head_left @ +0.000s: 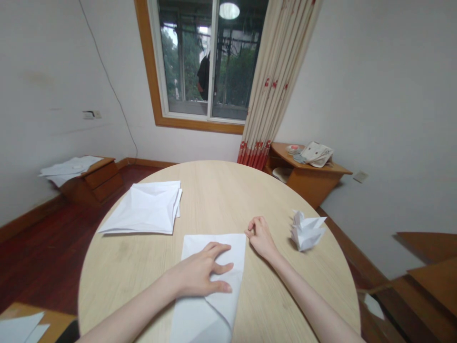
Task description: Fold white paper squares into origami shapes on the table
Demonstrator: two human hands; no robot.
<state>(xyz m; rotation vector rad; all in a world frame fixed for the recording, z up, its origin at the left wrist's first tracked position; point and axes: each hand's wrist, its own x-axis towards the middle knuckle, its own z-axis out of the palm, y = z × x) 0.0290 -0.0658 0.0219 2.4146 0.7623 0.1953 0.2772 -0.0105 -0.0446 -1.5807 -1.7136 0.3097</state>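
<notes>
Running lengthwise away across the table (210,200), the white sheet (200,312) lies under the spread, ungripping left hand (198,274), the curled right hand (262,240) at its far right corner (242,238), pinching or not I can't tell.

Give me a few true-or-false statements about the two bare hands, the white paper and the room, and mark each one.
1. The left hand lies on a partly folded white paper sheet. True.
2. The right hand is wrapped around a spiky folded white paper shape. False: it is at the sheet's far right corner, apart from that shape.
3. A flat stack of white paper lies on the left part of the round, pale wooden table. True.
4. The long fabric curtain is plain blue. False: it is cream with red patterning.
</notes>
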